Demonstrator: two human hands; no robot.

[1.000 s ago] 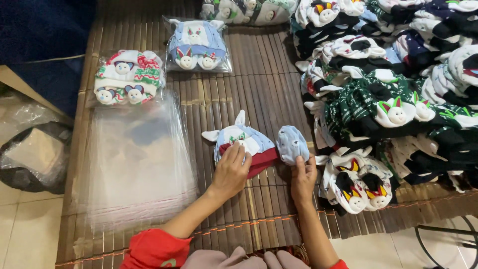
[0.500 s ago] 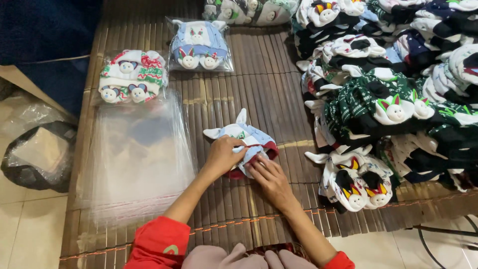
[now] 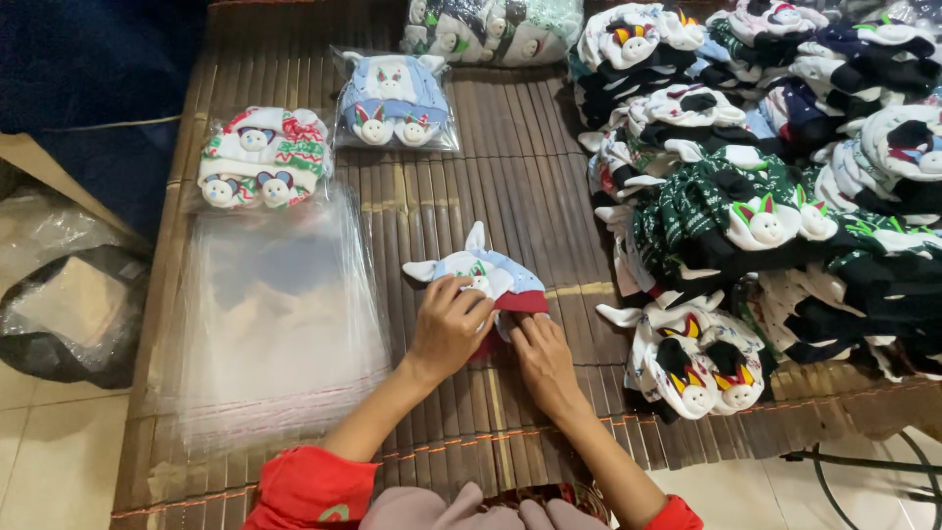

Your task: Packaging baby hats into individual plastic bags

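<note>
Bare forearms emerge from short red sleeves (image 3: 312, 486), one bearing a green mark.
</note>
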